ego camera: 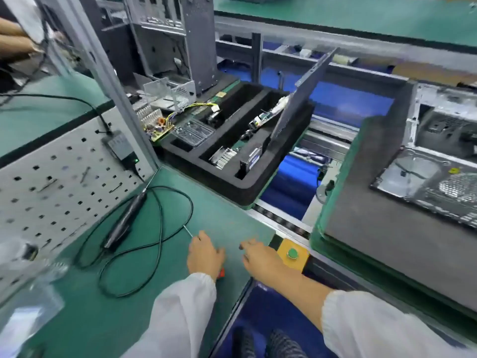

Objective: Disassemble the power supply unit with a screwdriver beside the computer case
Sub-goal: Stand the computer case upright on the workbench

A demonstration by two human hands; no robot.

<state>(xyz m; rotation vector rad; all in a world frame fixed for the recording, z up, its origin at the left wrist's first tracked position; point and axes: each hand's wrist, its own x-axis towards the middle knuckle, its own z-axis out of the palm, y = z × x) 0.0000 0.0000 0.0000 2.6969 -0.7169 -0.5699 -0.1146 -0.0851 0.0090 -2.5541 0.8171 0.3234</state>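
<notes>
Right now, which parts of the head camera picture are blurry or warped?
Head view: wide-angle bending bows the aluminium post and conveyor rail; the clear plastic at lower left is smeared; the pegboard is soft; the far background looks blocky; the left hand and right hand are fairly sharp.

I wear a loose white coat; its long sleeves bunch into gathered, elastic cuffs. The cuff on my left sleeve ends at the wrist, and the one on my right sleeve sits higher, leaving the forearm bare. My left hand and right hand are bare, without gloves. Below are my dark, patterned shoes.
</notes>
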